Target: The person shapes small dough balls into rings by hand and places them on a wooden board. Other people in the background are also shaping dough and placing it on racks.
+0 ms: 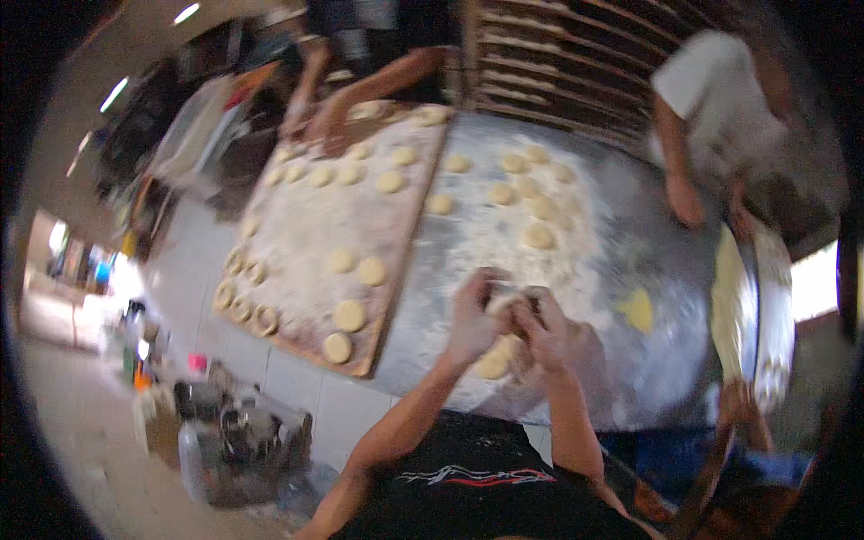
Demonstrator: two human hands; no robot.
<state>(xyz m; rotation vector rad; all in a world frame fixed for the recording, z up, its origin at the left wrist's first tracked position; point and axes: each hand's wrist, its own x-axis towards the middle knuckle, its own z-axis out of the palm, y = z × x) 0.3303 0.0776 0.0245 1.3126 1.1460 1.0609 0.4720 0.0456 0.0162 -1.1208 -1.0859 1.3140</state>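
Observation:
Over the floured metal table (558,396), my left hand (472,319) and my right hand (551,333) come together with curled fingers around a pale piece of dough (504,304). Its shape is mostly hidden by the fingers, and the picture is blurred. Just below the hands lie a few dough rounds (493,364), partly covered by my right hand. Beyond the hands, several more dough rounds (538,237) rest in loose flour. A yellow dough scrap (637,310) lies to the right.
A floured wooden board (310,216) on the left bears several dough rounds and dough rings (265,319); a person's hands (328,126) work at its far end. A slatted rack (558,67) stands behind. At right, people handle a long dough strip (727,297). Containers (243,441) sit lower left.

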